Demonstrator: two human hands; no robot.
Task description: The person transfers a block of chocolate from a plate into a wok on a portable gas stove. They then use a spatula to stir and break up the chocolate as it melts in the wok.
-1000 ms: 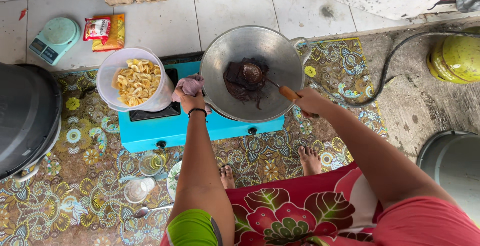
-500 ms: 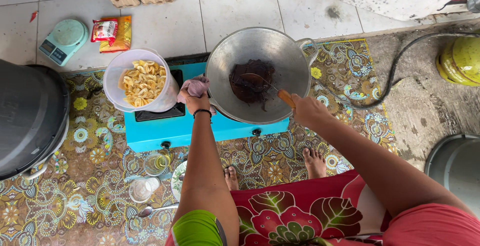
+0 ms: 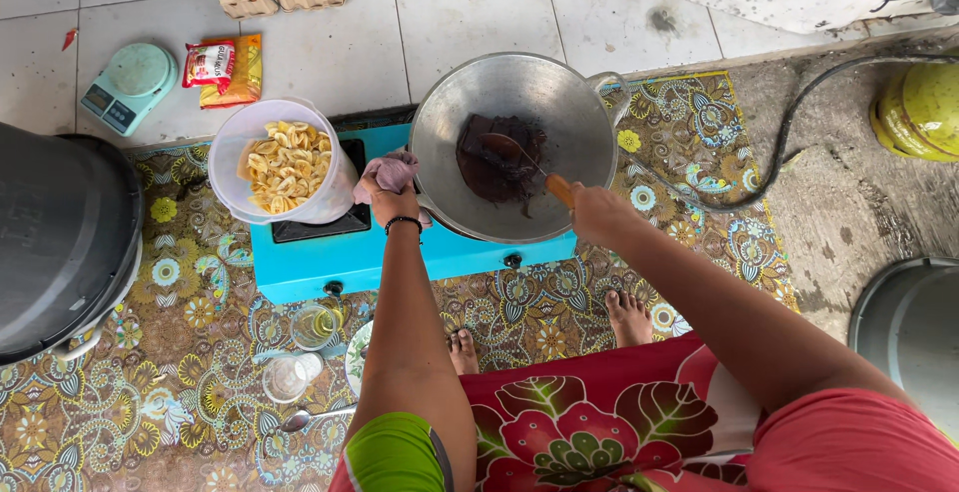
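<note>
- Your left hand point(image 3: 385, 197) clamps a pink cloth point(image 3: 392, 169) against the near rim of the metal wok point(image 3: 579, 117), which sits on the turquoise tabletop stove point(image 3: 300, 262) on the patterned floor mat point(image 3: 200, 352).
- Your right hand point(image 3: 596, 214) is wrapped around the wooden handle of the spatula point(image 3: 519, 160), its blade buried in the dark brown mass point(image 3: 489, 167) at the bottom of the wok.
- Judging by its look, that mass is thick and sticky; expect it to drag on the blade and tug the wok sideways.
- The wok's thin metal is probably hot and slick: keep the cloth between palm and rim, gripping at the edge, not the wall.
- Take the spatula at the wooden end only.
- A white plastic tub of pale yellow chips point(image 3: 288, 162) stands on the stove's left side, just beside your left hand; it looks light and easily knocked.
</note>
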